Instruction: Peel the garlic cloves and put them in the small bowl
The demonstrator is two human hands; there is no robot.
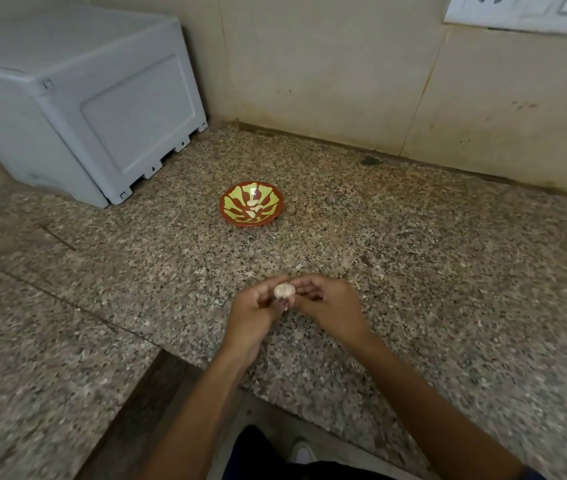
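Observation:
A pale garlic bulb sits between both of my hands, just above the granite counter near its front edge. My left hand grips it from the left with curled fingers. My right hand pinches it from the right with thumb and fingertips. Farther back on the counter stands the small red bowl with a yellow-green pattern. A few peeled cloves lie inside it.
A grey plastic box stands at the back left on the speckled granite counter. A beige tiled wall rises behind, with a white socket plate at the top right. The counter has a step-shaped front edge at the lower left.

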